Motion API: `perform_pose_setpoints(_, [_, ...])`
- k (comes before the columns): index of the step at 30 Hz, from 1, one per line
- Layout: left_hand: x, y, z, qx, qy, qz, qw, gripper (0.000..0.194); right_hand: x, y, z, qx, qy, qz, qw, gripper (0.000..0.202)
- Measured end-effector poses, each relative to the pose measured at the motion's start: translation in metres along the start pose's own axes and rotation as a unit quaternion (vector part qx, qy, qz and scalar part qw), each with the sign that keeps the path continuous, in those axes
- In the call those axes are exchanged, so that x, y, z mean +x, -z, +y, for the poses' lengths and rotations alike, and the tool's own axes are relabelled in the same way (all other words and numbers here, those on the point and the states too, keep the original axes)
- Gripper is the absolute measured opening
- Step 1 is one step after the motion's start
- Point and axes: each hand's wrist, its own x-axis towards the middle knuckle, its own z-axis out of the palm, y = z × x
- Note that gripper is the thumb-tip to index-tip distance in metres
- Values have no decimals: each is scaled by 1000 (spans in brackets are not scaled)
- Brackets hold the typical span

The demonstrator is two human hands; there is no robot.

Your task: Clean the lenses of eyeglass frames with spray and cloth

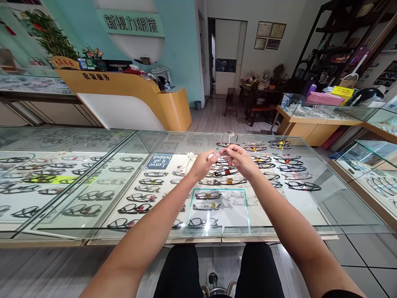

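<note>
Over the far half of the glass display counter, my two hands meet with their fingertips close together. My right hand (243, 161) pinches a thin-rimmed pair of eyeglasses (228, 135), which stands up above the fingers. My left hand (202, 164) is closed at the left of the eyeglasses, with a small white thing (213, 157) showing at its thumb and fingers. Whether its fingertips also touch the eyeglasses, I cannot tell. A crumpled cream cloth (187, 164) is just behind my left hand, and its contact with the hand is unclear.
Rows of eyeglasses (138, 208) lie inside the glass display counter (221, 232), below my forearms. A blue printed card (157, 162) is at its left. Another glass case (376, 165) stands to the right. A wooden reception desk (176, 109) is beyond the counter.
</note>
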Motion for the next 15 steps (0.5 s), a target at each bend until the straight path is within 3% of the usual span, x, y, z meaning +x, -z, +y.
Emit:
perform_pose_setpoints(3, [-3,-4,3,35,16,-51,998,56,1,-1,0,9,0,0,1000,42])
perform_pose_setpoints(5, [-3,-5,5,46,19,-56,997,57,0,-1,0,14,1,-1,1000,42])
perform_pose_setpoints(11, [-3,-3,5,51,16,-28,998,56,-1,-2,-1,25,-1,1,1000,42])
perform_pose_setpoints(15, [2,10,-3,33,-3,59,998,59,-1,0,-4,26,-6,16,1000,41])
